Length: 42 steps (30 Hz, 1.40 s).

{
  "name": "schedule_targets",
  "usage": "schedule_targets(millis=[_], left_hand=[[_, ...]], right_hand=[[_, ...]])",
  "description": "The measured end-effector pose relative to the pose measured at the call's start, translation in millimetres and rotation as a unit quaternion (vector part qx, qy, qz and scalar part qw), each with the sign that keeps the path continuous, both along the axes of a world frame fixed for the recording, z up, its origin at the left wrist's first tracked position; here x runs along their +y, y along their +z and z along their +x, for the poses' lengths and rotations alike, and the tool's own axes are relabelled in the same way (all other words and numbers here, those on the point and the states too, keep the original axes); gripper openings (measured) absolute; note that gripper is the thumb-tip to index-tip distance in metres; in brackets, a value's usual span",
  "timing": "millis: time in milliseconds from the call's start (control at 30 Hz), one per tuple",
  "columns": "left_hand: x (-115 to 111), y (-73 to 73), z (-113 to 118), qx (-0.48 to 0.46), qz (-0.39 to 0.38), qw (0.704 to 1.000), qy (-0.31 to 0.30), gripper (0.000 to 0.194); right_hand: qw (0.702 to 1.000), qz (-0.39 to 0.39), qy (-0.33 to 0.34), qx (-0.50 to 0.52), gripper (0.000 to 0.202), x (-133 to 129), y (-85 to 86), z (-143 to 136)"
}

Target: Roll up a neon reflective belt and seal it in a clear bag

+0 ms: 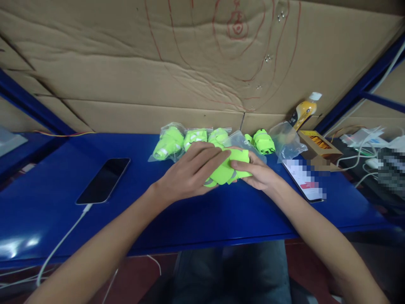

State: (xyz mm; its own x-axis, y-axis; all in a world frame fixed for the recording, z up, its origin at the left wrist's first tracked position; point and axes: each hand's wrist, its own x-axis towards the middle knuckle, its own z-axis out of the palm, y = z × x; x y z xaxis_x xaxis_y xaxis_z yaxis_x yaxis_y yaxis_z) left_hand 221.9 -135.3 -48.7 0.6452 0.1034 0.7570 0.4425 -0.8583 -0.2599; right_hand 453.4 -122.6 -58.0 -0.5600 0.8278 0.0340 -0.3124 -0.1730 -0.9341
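1. Work surface: blue table (234,219). Its front edge runs just ahead of the person's legs (232,270); its back edge meets an upright cardboard panel (104,71) with red line drawings.
2. Open room: blue surface shows between the hands and the front edge, and between the left forearm and a dark-screened phone (103,180). A white cable (61,238) leads from that phone over the front edge.
3. Far limit: a row of bagged yellow-green bundles (171,141) lies just beyond the hands, near the panel. A further green bundle (264,142) and a clear plastic bag (286,139) continue the row to the right.
4. Right limit: a lit phone (300,177) lies beside the right forearm; an open cardboard box (319,150) and a tilted bottle (305,112) are behind it.
5. Item in hand: a folded yellow-green fabric piece (223,171) with grey strips, held between both hands near the table's middle.
6. Left hand (190,169): back upward, fingers extended together across the fabric's top; its underside is hidden.
7. Right hand (257,171): closed on the fabric's right end, thumb across the near face, fingers behind.
8. Forearms: converging from the lower corners. Contact between hands and table cannot be determined.
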Motion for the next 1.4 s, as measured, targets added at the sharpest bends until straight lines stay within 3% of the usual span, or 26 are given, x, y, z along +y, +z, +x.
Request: schedule_targets(millis=[100,200,267,367,533,633,733,800,833,900,967,1000,1067,1133,1200,1300,1400], left_hand=[[6.3,-1.3,1.1,-0.051,-0.010,0.999,0.012,0.081],[8.4,-5.9,1.4,-0.115,-0.042,0.992,-0.006,0.062],[5.4,-9.0,2.5,-0.146,-0.105,0.984,-0.004,0.043],[-1.9,-8.0,5.8,-0.184,-0.194,0.963,0.022,0.036],[-2.4,8.3,6.2,-0.192,-0.371,0.908,0.031,0.036],[2.4,11.4,4.4,-0.187,-0.523,0.831,-0.023,0.042],[2.5,7.6,7.5,-0.221,-0.694,0.679,-0.098,0.053],[0.5,5.0,12.3,-0.253,-0.767,0.579,-0.109,0.060],[-0.4,4.1,14.8,-0.268,-0.785,0.549,-0.099,0.061],[-1.3,3.1,19.0,-0.296,-0.794,0.527,-0.066,0.059],[-1.4,2.9,21.2,-0.315,-0.775,0.545,-0.047,0.055],[-1.7,3.1,21.4,-0.323,-0.749,0.577,-0.041,0.052],[-3.1,3.8,19.8,-0.329,-0.648,0.687,-0.009,0.045],[-5.2,3.8,16.1,-0.323,-0.480,0.814,0.057,0.039],[-6.6,1.7,11.2,-0.302,-0.289,0.901,0.115,0.036],[-5.7,-5.6,5.4,-0.198,-0.062,0.971,0.118,0.030],[-4.1,-14.2,6.1,-0.067,0.049,0.994,0.069,0.026]], right_hand=[[0.998,0.015,-0.056,0.012,0.045,-5.2,-0.4,-7.5],[0.995,0.058,-0.075,-0.004,0.043,-11.5,0.7,-13.0],[0.986,0.131,-0.095,-0.039,0.041,-14.4,1.6,-14.2],[0.948,0.261,-0.147,-0.106,0.044,-16.5,2.1,-13.3],[0.883,0.388,-0.219,-0.148,0.048,-17.9,-0.2,-9.4],[0.832,0.468,-0.229,-0.190,0.055,-16.7,-2.5,-2.9],[0.800,0.510,-0.198,-0.248,0.069,-12.0,-5.4,5.3],[0.777,0.538,-0.174,-0.275,0.077,-7.7,-6.9,9.0],[0.767,0.556,-0.162,-0.278,0.079,-5.6,-7.2,9.8],[0.751,0.583,-0.147,-0.273,0.082,-2.5,-6.7,9.5],[0.758,0.582,-0.156,-0.250,0.086,-1.3,-5.8,7.6],[0.773,0.567,-0.161,-0.233,0.086,-1.3,-5.5,6.2],[0.824,0.504,-0.177,-0.188,0.084,-2.1,-5.8,2.8],[0.885,0.393,-0.211,-0.137,0.076,-3.3,-6.4,-1.7],[0.939,0.243,-0.227,-0.086,0.069,-4.7,-5.7,-6.8],[0.989,0.063,-0.132,-0.033,0.067,-6.8,-1.4,-13.6],[0.997,0.029,-0.061,-0.023,0.080,-7.3,2.1,-16.1]])
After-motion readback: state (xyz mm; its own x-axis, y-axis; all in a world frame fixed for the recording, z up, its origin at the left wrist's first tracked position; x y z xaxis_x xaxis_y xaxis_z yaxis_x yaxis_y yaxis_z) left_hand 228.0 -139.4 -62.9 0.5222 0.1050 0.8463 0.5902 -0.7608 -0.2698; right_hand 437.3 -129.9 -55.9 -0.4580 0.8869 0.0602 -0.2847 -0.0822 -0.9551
